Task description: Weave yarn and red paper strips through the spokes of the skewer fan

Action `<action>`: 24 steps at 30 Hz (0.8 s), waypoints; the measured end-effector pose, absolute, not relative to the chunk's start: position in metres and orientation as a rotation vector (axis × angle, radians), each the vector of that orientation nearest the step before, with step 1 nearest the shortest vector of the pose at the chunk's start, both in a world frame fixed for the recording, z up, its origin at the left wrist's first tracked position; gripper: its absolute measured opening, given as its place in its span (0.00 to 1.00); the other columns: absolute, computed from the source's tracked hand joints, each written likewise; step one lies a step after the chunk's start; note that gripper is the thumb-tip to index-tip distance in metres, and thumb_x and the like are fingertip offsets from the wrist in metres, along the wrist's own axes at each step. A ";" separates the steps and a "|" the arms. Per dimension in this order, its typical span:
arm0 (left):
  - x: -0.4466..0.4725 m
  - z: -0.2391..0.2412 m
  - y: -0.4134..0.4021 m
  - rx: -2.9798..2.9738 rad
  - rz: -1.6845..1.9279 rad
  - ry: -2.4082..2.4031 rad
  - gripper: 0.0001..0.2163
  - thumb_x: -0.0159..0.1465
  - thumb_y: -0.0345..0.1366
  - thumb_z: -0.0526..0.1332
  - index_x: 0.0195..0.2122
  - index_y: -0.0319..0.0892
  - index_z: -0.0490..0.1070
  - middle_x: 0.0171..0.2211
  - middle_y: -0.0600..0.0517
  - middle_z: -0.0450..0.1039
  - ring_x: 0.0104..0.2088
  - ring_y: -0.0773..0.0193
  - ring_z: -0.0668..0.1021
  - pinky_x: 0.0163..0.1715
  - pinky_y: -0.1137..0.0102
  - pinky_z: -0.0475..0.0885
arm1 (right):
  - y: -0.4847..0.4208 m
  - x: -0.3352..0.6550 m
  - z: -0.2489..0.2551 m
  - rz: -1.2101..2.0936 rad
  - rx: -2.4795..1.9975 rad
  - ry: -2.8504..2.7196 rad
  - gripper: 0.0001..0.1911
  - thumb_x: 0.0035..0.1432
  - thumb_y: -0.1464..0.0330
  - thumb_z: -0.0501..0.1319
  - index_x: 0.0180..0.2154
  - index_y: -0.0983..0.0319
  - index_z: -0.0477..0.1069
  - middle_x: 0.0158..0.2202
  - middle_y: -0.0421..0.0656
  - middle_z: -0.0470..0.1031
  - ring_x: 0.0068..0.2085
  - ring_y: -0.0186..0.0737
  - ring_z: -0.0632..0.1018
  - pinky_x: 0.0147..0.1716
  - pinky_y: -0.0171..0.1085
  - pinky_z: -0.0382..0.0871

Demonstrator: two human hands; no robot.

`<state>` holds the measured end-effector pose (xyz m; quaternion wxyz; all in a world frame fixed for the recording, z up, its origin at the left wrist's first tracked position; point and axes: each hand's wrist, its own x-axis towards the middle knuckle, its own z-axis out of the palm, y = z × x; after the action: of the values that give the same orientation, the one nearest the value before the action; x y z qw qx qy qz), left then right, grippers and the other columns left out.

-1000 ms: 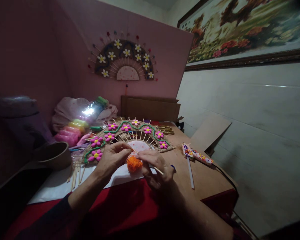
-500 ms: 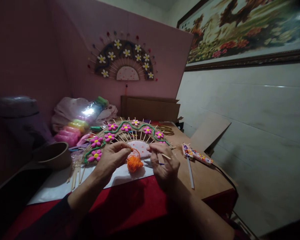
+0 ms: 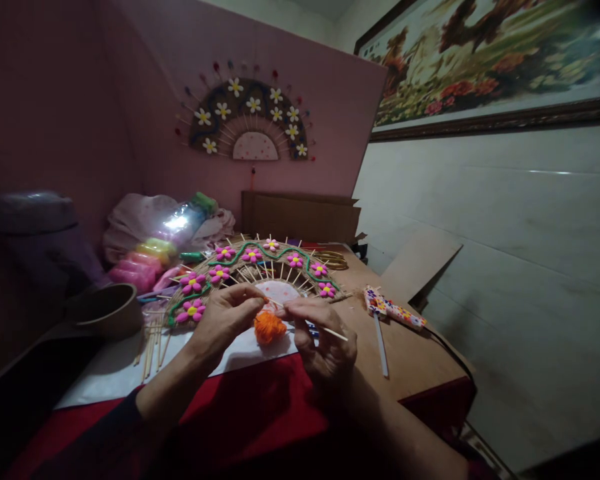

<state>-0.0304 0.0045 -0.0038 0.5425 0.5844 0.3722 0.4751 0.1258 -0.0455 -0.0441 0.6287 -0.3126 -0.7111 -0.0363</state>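
My left hand [image 3: 234,308] pinches a bit of orange yarn between thumb and fingertips. Just below the fingertips sits a small fluffy ball of orange yarn [image 3: 269,328]. A thin wooden stick [image 3: 336,333] is held in my right hand [image 3: 325,337], its left tip reaching to the left fingertips and its other end sticking out past the right fingers. Behind both hands lies a half-round fan [image 3: 253,255] wound with twine, carrying pink flowers and a green wavy cord. Dark blue scissor handles [image 3: 313,330] show partly behind my right hand.
Loose sticks [image 3: 153,343] and a brown round container [image 3: 107,310] are at left. A flower-patterned glue gun [image 3: 393,310] with a cord lies right, near a glue stick [image 3: 381,347]. Bags of coloured clay [image 3: 145,260] stand behind. A similar fan [image 3: 250,117] hangs on the pink board.
My right hand has turned and shifted slightly left, bringing the stick's tip to the yarn at my left fingertips. My left hand and the yarn ball have hardly moved.
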 end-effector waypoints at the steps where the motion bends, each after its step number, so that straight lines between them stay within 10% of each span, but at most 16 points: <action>1: -0.030 -0.004 0.004 1.390 1.130 0.884 0.05 0.48 0.35 0.64 0.22 0.39 0.73 0.15 0.59 0.60 0.17 0.74 0.60 0.17 0.78 0.55 | -0.046 0.126 -0.044 -0.087 -0.723 -1.632 0.16 0.57 0.77 0.56 0.47 0.58 0.68 0.38 0.43 0.77 0.43 0.41 0.77 0.43 0.45 0.74; 24: -0.031 -0.009 0.006 1.501 1.137 0.877 0.06 0.48 0.36 0.63 0.23 0.39 0.73 0.18 0.56 0.65 0.20 0.72 0.66 0.21 0.75 0.65 | -0.032 0.125 -0.047 -0.102 -0.743 -1.655 0.15 0.58 0.78 0.55 0.45 0.59 0.68 0.40 0.45 0.75 0.44 0.40 0.76 0.45 0.44 0.74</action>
<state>-0.0315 0.0055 -0.0088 0.5075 0.6228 0.3637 0.4715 0.1253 -0.0321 -0.0474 0.6150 -0.3227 -0.7181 -0.0445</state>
